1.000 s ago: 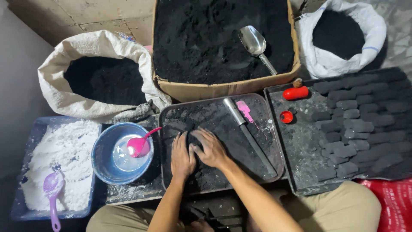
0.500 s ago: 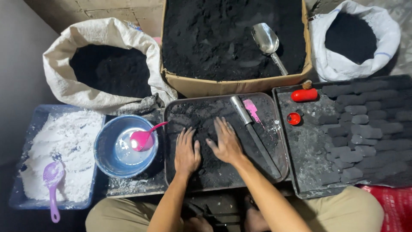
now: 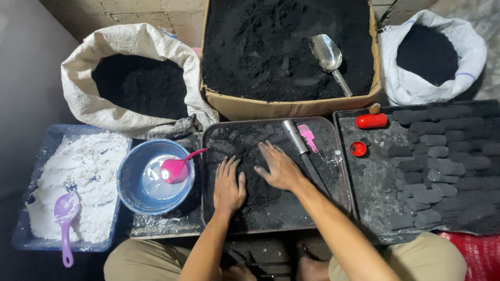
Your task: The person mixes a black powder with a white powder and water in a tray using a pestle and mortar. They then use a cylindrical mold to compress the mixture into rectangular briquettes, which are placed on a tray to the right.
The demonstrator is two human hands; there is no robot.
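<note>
1. Here, your left hand [image 3: 229,186] and right hand [image 3: 279,167] lie flat, fingers spread wide and holding nothing, on the black powder mound [image 3: 260,182] in the dark metal tray [image 3: 341,195]; press evenly and gather from the edges inward.
2. Biggest, the cardboard box [image 3: 286,106] holds black powder and a metal scoop [image 3: 328,57].
3. Two sacks [image 3: 94,104] hold black powder too.
4. The blue tray [image 3: 44,151] holds white powder and a purple spoon [image 3: 65,218].
5. The blue bowl [image 3: 133,177] holds water and a pink spoon [image 3: 174,167].
</note>
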